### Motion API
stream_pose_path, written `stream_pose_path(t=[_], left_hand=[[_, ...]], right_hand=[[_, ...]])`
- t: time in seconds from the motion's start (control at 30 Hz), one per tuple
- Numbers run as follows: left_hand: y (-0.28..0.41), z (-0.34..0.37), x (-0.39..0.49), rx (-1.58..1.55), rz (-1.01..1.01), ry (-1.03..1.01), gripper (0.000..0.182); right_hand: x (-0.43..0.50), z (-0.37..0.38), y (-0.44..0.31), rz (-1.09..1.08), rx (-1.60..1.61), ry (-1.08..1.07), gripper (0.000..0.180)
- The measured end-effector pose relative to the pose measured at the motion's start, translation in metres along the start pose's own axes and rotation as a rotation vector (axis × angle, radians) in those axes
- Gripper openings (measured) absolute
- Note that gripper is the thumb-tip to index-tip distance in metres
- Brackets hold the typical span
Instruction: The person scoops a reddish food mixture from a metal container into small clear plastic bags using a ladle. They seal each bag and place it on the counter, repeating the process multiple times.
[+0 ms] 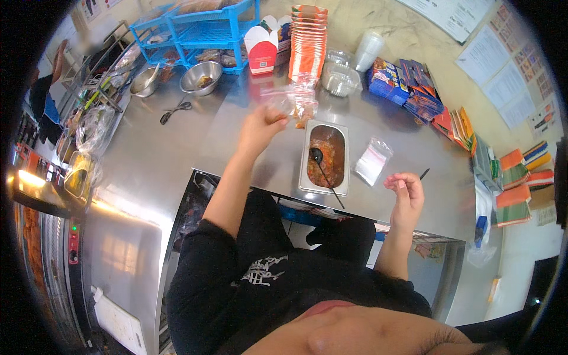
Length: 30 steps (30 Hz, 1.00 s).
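Note:
My left hand (262, 131) is raised over the steel counter with its fingers curled. A clear plastic bag (280, 98) shows just beyond its fingertips; whether they pinch it I cannot tell. To its right lie small zip bags with reddish-brown contents (306, 111). Before me stands a rectangular steel food pan (303, 177) of chopped reddish sauce (327, 164). A black ladle (316, 155) rests in it, its handle over the near rim. My right hand (408, 193) hovers with loosely bent fingers and nothing visible in them, near a stack of clear zip bags (373, 163).
Steel bowls (201, 80) and black scissors (171, 113) sit at the left. Behind are a blue plastic rack (204, 35), stacked orange cartons (307, 49), clear clamshell containers (341, 77) and blue boxes (387, 84). A person (44, 93) is at far left.

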<state>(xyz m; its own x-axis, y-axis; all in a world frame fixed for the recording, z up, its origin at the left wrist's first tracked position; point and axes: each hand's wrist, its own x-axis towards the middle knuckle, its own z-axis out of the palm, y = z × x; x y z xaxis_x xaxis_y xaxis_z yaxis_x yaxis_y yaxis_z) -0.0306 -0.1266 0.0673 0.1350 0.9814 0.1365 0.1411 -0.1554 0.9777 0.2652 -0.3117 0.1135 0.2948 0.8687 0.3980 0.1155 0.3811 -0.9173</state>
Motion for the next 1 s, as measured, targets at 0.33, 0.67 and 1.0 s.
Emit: stream_pose_path(t=[0.33, 0.67, 1.0], left_hand=[[-0.026, -0.040, -0.036, 0.010, -0.119, 0.000, 0.044], [-0.168, 0.015, -0.230, 1.142, -0.872, -0.612, 0.102], [-0.159, 0.030, -0.209, 1.198, -0.835, -0.733, 0.089]], right_hand=[[0.001, -0.060, 0.070, 0.117, -0.417, 0.112, 0.008], [0.138, -0.071, 0.175, 0.221, -1.114, -0.125, 0.023], [0.121, -0.091, 0.143, 0.423, -0.580, -0.714, 0.017]])
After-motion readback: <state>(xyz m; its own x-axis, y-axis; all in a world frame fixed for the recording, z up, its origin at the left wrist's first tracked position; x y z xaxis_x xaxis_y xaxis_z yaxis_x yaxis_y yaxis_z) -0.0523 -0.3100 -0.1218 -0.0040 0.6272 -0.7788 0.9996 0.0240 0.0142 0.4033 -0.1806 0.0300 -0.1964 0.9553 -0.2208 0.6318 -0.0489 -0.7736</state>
